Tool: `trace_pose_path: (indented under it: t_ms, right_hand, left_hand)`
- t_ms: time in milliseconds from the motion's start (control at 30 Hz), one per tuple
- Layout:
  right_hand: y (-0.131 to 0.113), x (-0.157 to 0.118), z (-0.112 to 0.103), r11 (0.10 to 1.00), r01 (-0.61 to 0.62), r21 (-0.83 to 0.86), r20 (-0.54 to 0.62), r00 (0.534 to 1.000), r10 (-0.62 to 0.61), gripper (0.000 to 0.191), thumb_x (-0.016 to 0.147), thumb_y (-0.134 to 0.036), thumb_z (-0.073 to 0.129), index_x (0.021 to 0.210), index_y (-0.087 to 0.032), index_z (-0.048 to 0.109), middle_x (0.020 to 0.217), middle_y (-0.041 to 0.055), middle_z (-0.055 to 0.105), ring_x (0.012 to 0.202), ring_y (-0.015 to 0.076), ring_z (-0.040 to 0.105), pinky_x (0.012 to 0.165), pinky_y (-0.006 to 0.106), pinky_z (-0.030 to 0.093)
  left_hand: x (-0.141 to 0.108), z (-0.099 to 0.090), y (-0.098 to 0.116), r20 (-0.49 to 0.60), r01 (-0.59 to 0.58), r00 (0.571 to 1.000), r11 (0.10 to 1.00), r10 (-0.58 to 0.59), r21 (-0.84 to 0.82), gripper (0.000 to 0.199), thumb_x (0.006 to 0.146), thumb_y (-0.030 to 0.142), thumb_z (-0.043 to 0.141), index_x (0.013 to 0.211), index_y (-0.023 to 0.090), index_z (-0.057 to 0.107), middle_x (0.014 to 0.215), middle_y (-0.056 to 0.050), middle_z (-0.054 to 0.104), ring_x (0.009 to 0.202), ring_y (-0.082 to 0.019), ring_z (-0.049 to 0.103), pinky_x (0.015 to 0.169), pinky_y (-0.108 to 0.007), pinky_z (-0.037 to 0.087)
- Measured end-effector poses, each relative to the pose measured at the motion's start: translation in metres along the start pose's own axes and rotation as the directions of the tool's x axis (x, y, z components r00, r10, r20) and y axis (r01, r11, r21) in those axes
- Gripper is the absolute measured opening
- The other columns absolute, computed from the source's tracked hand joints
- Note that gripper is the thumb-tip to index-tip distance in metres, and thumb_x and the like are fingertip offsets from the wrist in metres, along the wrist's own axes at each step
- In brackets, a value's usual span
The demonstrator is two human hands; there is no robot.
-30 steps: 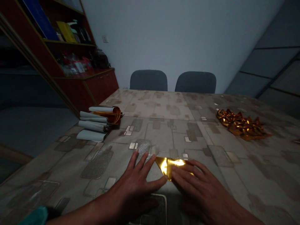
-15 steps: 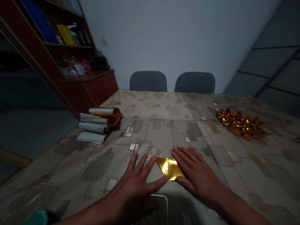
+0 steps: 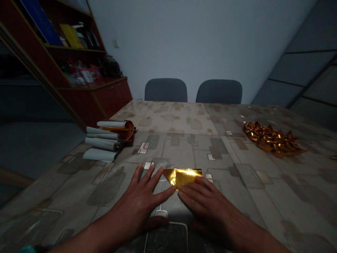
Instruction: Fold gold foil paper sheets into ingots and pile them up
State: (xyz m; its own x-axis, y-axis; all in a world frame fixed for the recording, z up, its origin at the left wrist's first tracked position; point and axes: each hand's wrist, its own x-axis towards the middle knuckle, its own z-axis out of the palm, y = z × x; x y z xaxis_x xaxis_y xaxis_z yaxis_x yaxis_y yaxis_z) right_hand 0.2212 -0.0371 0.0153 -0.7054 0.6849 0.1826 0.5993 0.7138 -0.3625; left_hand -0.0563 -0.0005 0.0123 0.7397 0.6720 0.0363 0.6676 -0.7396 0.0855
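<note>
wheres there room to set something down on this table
The patterned tabletop has room between the rolled foil sheets and the folded gold foil pile, and right of the right hand. Crowded at the gold foil piece by the left hand.

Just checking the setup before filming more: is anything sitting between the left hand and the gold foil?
Nothing visible. The left hand lies flat on the patterned table cover, its thumb tip at the lower edge of the gold foil, with nothing else between them. The right hand rests on the foil's other side.

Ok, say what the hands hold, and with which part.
Gold foil, pressed flat rather than gripped, under the right hand's fingers; the left hand sits beside it.
</note>
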Motion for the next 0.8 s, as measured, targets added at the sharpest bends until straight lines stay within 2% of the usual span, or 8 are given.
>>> trace_pose_path:
  t_ms: [167,333,400,500,567,633,733,800]
  right_hand:
    - [0.007,-0.005,-0.011,0.997,-0.007,-0.072,-0.011,1.000,0.006,0.042,0.093,-0.023,0.063,0.134,-0.024,0.055,0.135,0.0014,0.065,0.126,0.0205,0.056,0.121,0.049,0.016]
    - [0.020,-0.017,-0.021,0.989,-0.084,-0.124,-0.130,0.989,0.068,0.022,0.095,-0.020,0.057,0.113,-0.027,0.067,0.107,-0.0033,0.076,0.104,0.0198,0.066,0.118,0.056,0.015]
    - [0.023,-0.017,-0.024,0.986,-0.118,-0.118,-0.168,0.981,0.097,0.019,0.096,-0.019,0.053,0.098,-0.025,0.070,0.092,-0.0032,0.076,0.090,0.0187,0.068,0.115,0.057,0.021]
    - [0.022,-0.011,-0.028,0.972,-0.236,-0.010,-0.255,0.940,0.225,0.033,0.099,-0.022,0.044,0.078,-0.023,0.070,0.073,-0.0007,0.071,0.070,0.0177,0.066,0.098,0.049,0.044]
    - [0.020,-0.002,-0.029,0.937,-0.322,0.134,-0.301,0.888,0.348,0.034,0.100,-0.023,0.043,0.081,-0.023,0.071,0.077,0.0024,0.072,0.073,0.0192,0.066,0.081,0.040,0.052]
    - [0.019,0.008,-0.029,0.903,-0.365,0.229,-0.299,0.856,0.422,0.026,0.097,-0.022,0.047,0.095,-0.023,0.073,0.090,0.0053,0.074,0.084,0.0213,0.068,0.076,0.037,0.053]
    - [0.021,0.023,-0.021,0.899,-0.405,0.164,-0.231,0.871,0.435,0.021,0.088,-0.016,0.059,0.104,-0.022,0.070,0.097,0.0072,0.072,0.093,0.0243,0.065,0.081,0.039,0.050]
    - [0.023,0.030,-0.014,0.895,-0.442,0.064,-0.201,0.873,0.445,0.018,0.081,-0.016,0.067,0.098,-0.020,0.069,0.093,0.0080,0.069,0.089,0.0257,0.063,0.077,0.038,0.048]
  left_hand:
    - [0.003,0.000,0.000,-0.004,0.003,1.000,1.000,-0.003,0.019,0.081,0.078,0.054,0.076,0.147,0.049,0.035,0.160,-0.009,0.029,0.142,-0.050,0.027,0.104,-0.080,0.017]
    - [0.003,0.001,0.000,-0.008,0.005,1.000,1.000,-0.004,0.027,0.080,0.079,0.052,0.075,0.147,0.049,0.034,0.160,-0.009,0.030,0.142,-0.050,0.026,0.104,-0.079,0.019]
    - [0.002,0.002,-0.002,-0.010,-0.002,1.000,1.000,0.002,0.006,0.080,0.080,0.054,0.073,0.148,0.049,0.033,0.162,-0.008,0.025,0.143,-0.049,0.025,0.106,-0.078,0.017]
    - [0.003,-0.001,-0.004,0.000,-0.026,1.000,0.999,0.026,-0.036,0.076,0.081,0.058,0.070,0.148,0.047,0.035,0.162,-0.010,0.023,0.143,-0.048,0.025,0.108,-0.077,0.014]
    - [0.007,-0.007,-0.004,0.025,-0.030,0.999,0.998,0.031,-0.060,0.071,0.083,0.056,0.068,0.146,0.045,0.039,0.160,-0.012,0.028,0.143,-0.049,0.027,0.107,-0.078,0.015]
    - [0.012,-0.016,-0.002,0.056,-0.025,0.998,0.997,0.030,-0.078,0.064,0.085,0.053,0.068,0.144,0.044,0.043,0.157,-0.014,0.034,0.142,-0.049,0.028,0.106,-0.079,0.015]
    - [0.024,-0.027,0.001,0.097,-0.018,0.995,0.993,0.030,-0.119,0.052,0.088,0.045,0.067,0.137,0.039,0.051,0.153,-0.014,0.040,0.142,-0.047,0.032,0.106,-0.078,0.016]
    - [0.033,-0.028,0.001,0.095,-0.015,0.995,0.986,0.031,-0.166,0.039,0.091,0.041,0.063,0.129,0.032,0.057,0.150,-0.014,0.044,0.142,-0.042,0.034,0.109,-0.076,0.016]
